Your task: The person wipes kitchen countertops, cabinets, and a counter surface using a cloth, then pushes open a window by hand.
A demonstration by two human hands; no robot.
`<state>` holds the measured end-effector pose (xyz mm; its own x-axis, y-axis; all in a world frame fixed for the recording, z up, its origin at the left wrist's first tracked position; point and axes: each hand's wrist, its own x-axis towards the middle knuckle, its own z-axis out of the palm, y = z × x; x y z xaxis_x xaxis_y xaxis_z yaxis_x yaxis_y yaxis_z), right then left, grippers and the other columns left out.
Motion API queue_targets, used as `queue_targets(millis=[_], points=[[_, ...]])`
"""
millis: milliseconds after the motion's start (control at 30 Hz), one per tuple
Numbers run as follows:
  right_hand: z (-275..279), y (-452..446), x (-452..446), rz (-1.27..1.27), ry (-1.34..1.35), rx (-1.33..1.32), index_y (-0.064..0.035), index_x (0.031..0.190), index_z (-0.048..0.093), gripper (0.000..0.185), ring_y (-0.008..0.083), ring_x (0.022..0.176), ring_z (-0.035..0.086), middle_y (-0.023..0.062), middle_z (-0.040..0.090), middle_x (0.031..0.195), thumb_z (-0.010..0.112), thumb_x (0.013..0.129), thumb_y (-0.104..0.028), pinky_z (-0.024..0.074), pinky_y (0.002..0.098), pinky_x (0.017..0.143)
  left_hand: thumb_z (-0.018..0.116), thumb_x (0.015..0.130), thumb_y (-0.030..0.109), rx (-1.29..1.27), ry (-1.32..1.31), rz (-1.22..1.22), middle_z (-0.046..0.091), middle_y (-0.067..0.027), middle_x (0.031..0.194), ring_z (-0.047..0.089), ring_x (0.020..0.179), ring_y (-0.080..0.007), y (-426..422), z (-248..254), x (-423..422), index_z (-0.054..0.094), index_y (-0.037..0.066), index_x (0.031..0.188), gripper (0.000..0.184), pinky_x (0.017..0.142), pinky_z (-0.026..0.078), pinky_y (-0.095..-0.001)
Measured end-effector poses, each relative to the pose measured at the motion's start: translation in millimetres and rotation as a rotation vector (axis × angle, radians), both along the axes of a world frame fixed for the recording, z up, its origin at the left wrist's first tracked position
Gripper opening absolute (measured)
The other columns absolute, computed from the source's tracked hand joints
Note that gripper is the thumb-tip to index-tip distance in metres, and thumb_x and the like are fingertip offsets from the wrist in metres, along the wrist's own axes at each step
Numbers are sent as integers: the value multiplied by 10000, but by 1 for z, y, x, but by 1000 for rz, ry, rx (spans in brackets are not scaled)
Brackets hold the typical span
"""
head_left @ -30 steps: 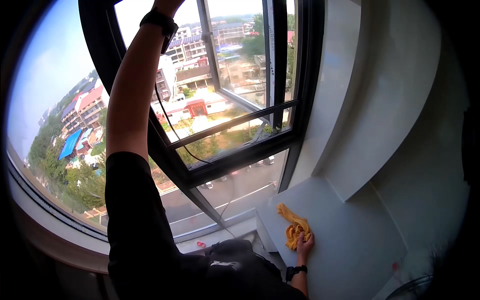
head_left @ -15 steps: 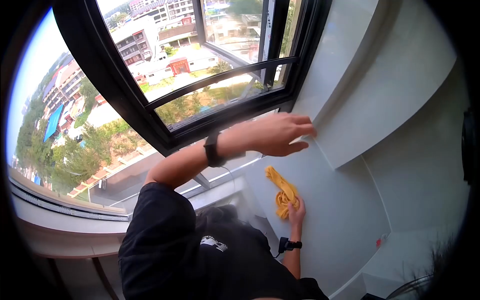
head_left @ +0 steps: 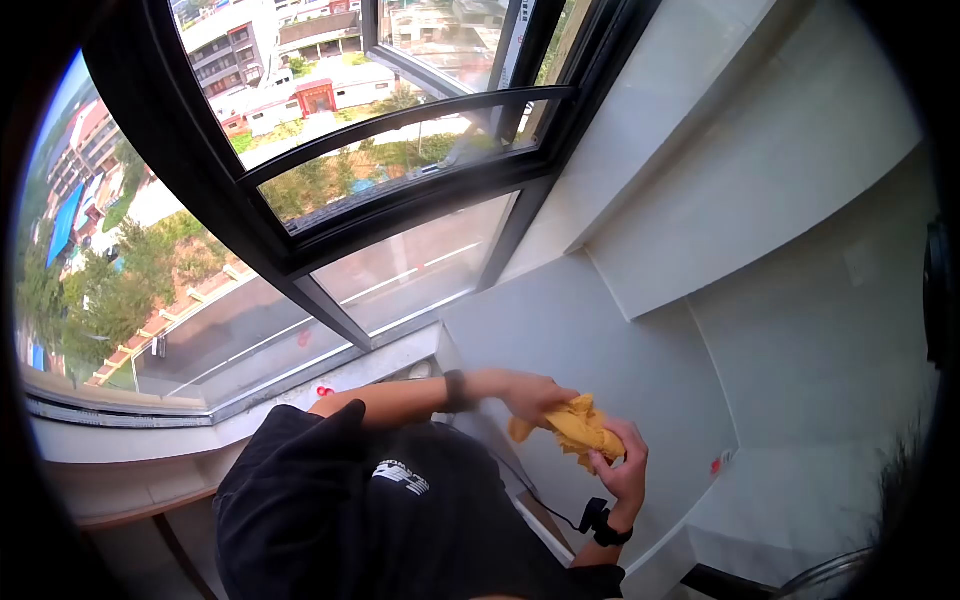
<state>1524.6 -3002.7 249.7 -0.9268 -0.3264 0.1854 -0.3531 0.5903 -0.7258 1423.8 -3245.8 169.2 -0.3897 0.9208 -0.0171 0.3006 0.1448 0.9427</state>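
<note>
A bunched yellow cloth (head_left: 582, 428) is stretched between my two hands in front of my chest. My left hand (head_left: 538, 394), slightly blurred, is closed on its upper left part, and a loose end sticks out below that hand. On the cloth's right side, my right hand (head_left: 627, 462) grips it with the thumb in front and fingers behind. A black band (head_left: 456, 390) circles my left wrist. Strapped to my right wrist is a small black device (head_left: 598, 518) with a cable.
A black-framed window (head_left: 400, 215) stands ahead, its upper sash swung outward, with buildings and a road far below. Under it runs a pale sill (head_left: 400, 368) with small red items (head_left: 325, 391). To the right are a grey wall (head_left: 640, 370) and a boxed-in ledge (head_left: 720, 190).
My left hand has come down from near the window frame onto the cloth. My right hand has shifted slightly right and down with the cloth, which is now bunched between both hands.
</note>
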Motion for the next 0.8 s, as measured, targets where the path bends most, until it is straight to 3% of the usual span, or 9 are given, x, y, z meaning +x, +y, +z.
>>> queue_targets(millis=[133, 267, 367, 467, 567, 633, 700, 733, 800], points=[[25, 7, 13, -136, 38, 106, -19, 1151, 626, 438, 326, 944, 651, 156, 632, 1076, 763, 736, -34, 541, 396, 834, 682, 901, 184, 26, 310, 144, 653, -141, 963, 656, 870, -377, -28, 40, -5, 587, 86, 1208, 336, 756, 524, -437], [5, 8, 10, -267, 8, 163, -26, 1228, 585, 474, 350, 997, 638, 158, 619, 1116, 738, 780, -38, 530, 416, 870, 664, 922, 237, -130, 466, 238, 636, -114, 928, 657, 869, -334, -42, 85, 3, 610, 82, 1182, 307, 741, 533, -429], [-40, 5, 0, -387, -52, 291, -33, 1291, 550, 497, 371, 1100, 601, 166, 613, 1166, 709, 822, -66, 488, 445, 955, 662, 924, 250, -128, 601, 423, 636, -118, 1054, 641, 981, -312, -32, 36, -6, 628, 82, 1159, 290, 800, 527, -436], [-132, 26, -7, -400, -131, 433, -46, 1365, 502, 532, 383, 1245, 516, 176, 571, 1295, 671, 868, -124, 415, 470, 1055, 654, 927, 246, -507, 947, 408, 596, -121, 1249, 583, 1170, -307, -38, -31, -6, 641, 89, 1169, 289, 943, 501, -440], [-203, 41, 4, -479, -194, 431, -63, 1459, 415, 602, 384, 1374, 404, 182, 474, 1452, 633, 908, -173, 345, 485, 1121, 664, 913, 234, -156, 745, 565, 526, -128, 1389, 484, 1321, -313, -67, 19, 9, 638, 86, 1202, 326, 1075, 429, -453], [-224, 30, 16, -590, -243, 331, -74, 1516, 341, 650, 383, 1429, 340, 179, 398, 1532, 606, 935, -195, 315, 493, 1142, 690, 885, 190, -134, 899, 862, 548, -137, 1355, 475, 1330, -322, -111, 76, -4, 627, 66, 1213, 356, 1098, 413, -455], [-244, 29, 24, -591, -56, 359, -61, 1534, 307, 653, 390, 1432, 336, 194, 392, 1532, 579, 956, -197, 304, 502, 1152, 679, 868, 134, -173, 1120, 1256, 563, -134, 1309, 503, 1275, -342, -161, 116, -30, 608, 52, 1218, 367, 1078, 425, -451], [-254, 29, 27, -594, 36, 371, -54, 1543, 290, 655, 394, 1433, 334, 202, 389, 1532, 566, 967, -197, 298, 506, 1157, 666, 868, 130, -263, 1241, 1436, 548, -140, 1331, 487, 1290, -354, -185, 127, -48, 583, 37, 1249, 401, 1113, 383, -473], [-274, 24, 30, -651, 108, 409, -42, 1537, 296, 640, 388, 1433, 335, 190, 390, 1533, 559, 981, -215, 279, 517, 1166, 655, 892, 189, -548, 1434, 1525, 499, -151, 1408, 416, 1366, -334, -228, 146, -81, 505, 26, 1366, 523, 1189, 241, -503]])
